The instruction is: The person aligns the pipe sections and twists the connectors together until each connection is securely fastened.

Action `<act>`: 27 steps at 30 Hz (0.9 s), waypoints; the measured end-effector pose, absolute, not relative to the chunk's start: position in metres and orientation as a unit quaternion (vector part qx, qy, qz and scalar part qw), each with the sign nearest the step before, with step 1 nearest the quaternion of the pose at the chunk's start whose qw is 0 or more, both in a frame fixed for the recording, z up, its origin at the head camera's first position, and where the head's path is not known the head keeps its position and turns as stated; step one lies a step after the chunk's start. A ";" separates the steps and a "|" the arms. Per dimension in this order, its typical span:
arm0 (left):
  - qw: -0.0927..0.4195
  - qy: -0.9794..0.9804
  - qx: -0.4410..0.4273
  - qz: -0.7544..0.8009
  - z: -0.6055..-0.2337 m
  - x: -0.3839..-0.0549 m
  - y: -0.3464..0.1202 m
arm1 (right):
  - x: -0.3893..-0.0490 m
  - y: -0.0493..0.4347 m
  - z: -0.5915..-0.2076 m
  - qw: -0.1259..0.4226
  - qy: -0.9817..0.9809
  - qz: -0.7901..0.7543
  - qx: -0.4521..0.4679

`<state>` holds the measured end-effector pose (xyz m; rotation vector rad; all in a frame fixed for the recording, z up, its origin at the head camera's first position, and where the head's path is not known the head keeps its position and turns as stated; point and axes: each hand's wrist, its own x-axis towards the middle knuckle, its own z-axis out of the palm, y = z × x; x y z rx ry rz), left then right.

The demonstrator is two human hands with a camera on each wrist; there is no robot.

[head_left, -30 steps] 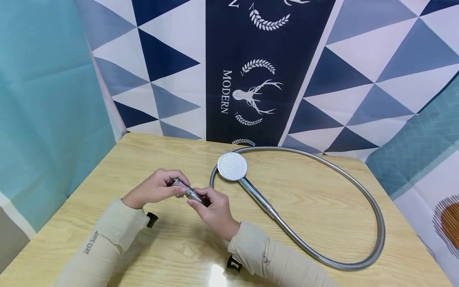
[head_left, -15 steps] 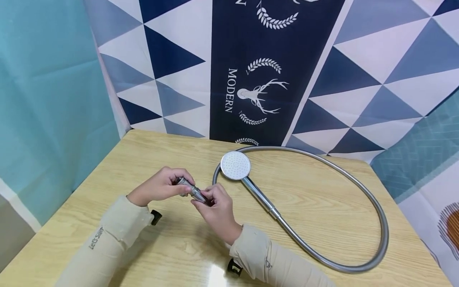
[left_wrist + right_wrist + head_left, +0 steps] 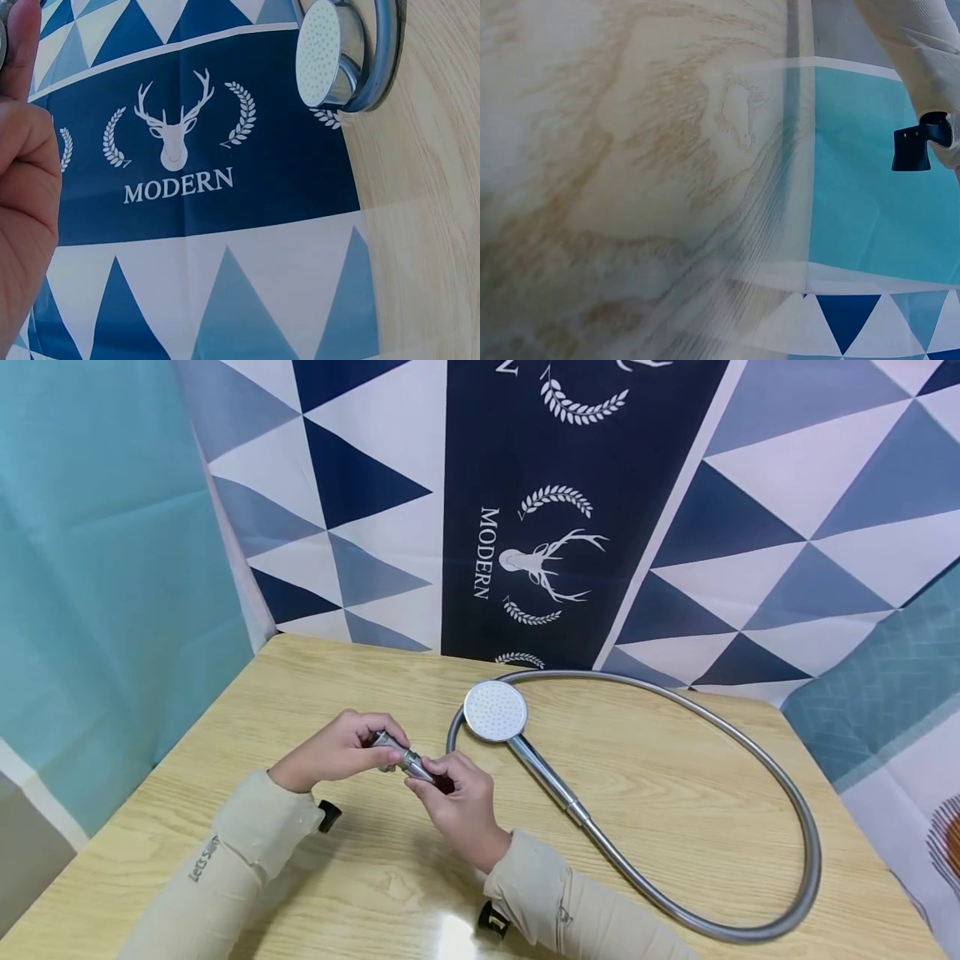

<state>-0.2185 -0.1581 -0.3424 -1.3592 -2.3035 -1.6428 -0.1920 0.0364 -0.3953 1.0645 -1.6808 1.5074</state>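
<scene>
Above the wooden table in the head view, both hands hold a small chrome metal fitting [image 3: 411, 765], whose exact kind I cannot tell. My left hand [image 3: 330, 752] grips its upper left end between thumb and fingers. The lower right end is pinched by my right hand [image 3: 463, 806], which partly hides it. To the right lies a hand shower [image 3: 496, 711] with its pale spray face up, its handle joined to a grey metal hose [image 3: 814, 852]. The left wrist view catches part of the left hand [image 3: 26, 187] and the shower head [image 3: 319, 56]; the fitting is mostly cut off there.
The wooden table [image 3: 300, 885] ends at a patterned cloth [image 3: 525, 527] along the back. A teal cloth [image 3: 112, 568] hangs at the left. The hose loops widely across the right half. Black wrist mounts [image 3: 492, 920] sit under the sleeves.
The head view has shifted slightly, so everything sits a little further right. Both hands keep hold of the fitting, and the right hand's fingers have moved a little on it. The hand shower stays put.
</scene>
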 end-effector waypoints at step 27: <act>0.009 -0.722 -0.453 -0.523 -0.340 -0.217 -0.151 | -0.188 0.035 -0.396 0.334 -0.658 0.559 0.379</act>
